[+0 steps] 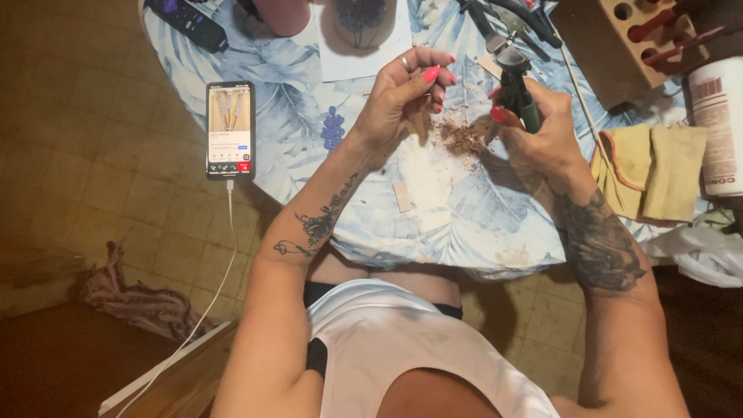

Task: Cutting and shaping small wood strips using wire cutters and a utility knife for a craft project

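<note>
My left hand (402, 97) is raised above the table with its fingers curled around a small piece of wood, mostly hidden by the fingers. My right hand (538, 128) grips a green-handled rotary carving tool (517, 81), its dark head pointing up and toward the left hand. Between the two hands a heap of brown wood shavings (463, 139) lies on the blue leaf-patterned tablecloth (464, 224). A small flat wooden strip (402, 196) rests on the cloth below my left wrist.
A smartphone (230, 130) with a white cable lies at the table's left edge, a black remote (188, 23) beyond it. A small blue carved piece (333, 128), yellow cloths (654, 170), a wooden tool block (619, 39), a white can (716, 124) and pliers (503, 15) surround the work.
</note>
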